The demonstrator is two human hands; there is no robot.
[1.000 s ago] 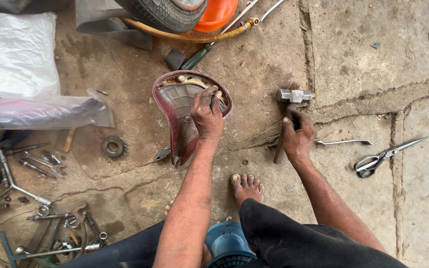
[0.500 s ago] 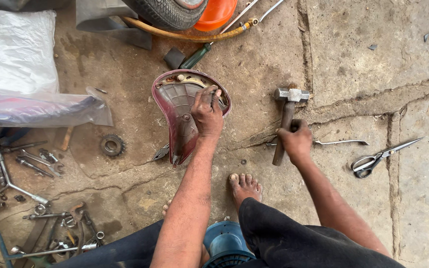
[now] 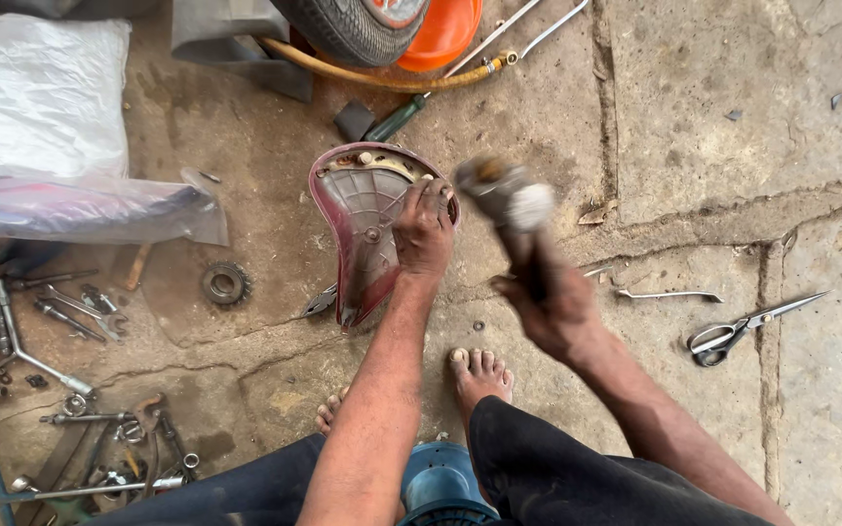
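Spanners (image 3: 60,317) and a toothed sprocket (image 3: 224,283) are scattered over the cracked concrete floor (image 3: 713,117) at the left. Near the middle, an upturned maroon bicycle saddle (image 3: 363,229) is pinned to that floor by the left hand (image 3: 423,229), its fingers pressed onto the rim. Just to the right, a hammer (image 3: 507,200) is held raised and blurred in the right hand (image 3: 550,304), fingers wrapped round the handle. Those steadying fingers could be struck, since the hammer head hangs so close to them. Scissors (image 3: 747,326) lie farther right.

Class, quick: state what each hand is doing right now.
Left hand: pressed on the upturned bicycle saddle, fingers at its rim.
Right hand: closed around the raised hammer.
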